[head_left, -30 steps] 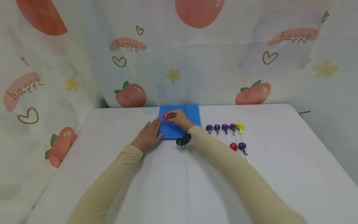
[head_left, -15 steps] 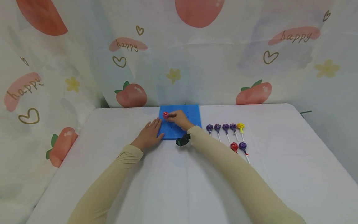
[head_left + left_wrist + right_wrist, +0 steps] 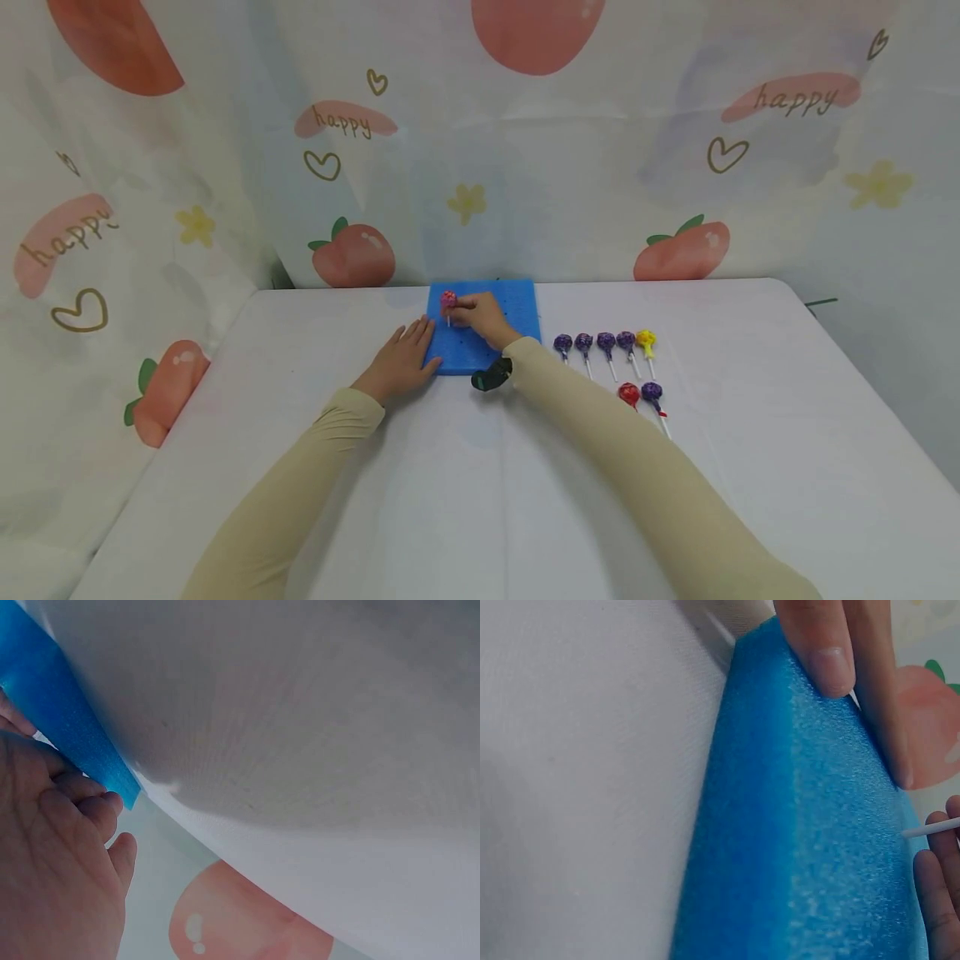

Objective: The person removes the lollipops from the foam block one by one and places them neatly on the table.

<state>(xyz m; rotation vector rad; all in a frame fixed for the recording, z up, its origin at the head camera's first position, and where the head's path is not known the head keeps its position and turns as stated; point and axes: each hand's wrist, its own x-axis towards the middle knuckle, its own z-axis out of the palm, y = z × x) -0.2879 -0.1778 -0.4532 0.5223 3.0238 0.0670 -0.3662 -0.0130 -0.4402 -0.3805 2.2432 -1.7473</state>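
Observation:
My right hand (image 3: 486,318) pinches a red-wrapped lollipop (image 3: 448,302) over the left part of a blue foam block (image 3: 480,354). Its wrapped head points up and the white stick down. In the right wrist view the tip of the white stick (image 3: 930,828) meets or nearly meets the foam; I cannot tell whether it is inside. My left hand (image 3: 399,364) lies along the block's left edge with its fingers extended. The left wrist view shows this hand (image 3: 60,847) against the side of the foam (image 3: 82,727). Small dark holes dot the block's top.
Right of the block lies a row of purple lollipops (image 3: 606,342) ending in a yellow lollipop (image 3: 646,340). Nearer me lie a red lollipop (image 3: 628,393) and a purple lollipop (image 3: 652,392). A dark object (image 3: 492,375) sits at the right wrist. A printed curtain (image 3: 525,167) hangs behind the table.
The lollipop in my right hand has been turned upright, its stick now showing below the head, and has shifted slightly away from me. My left hand has stayed in place.

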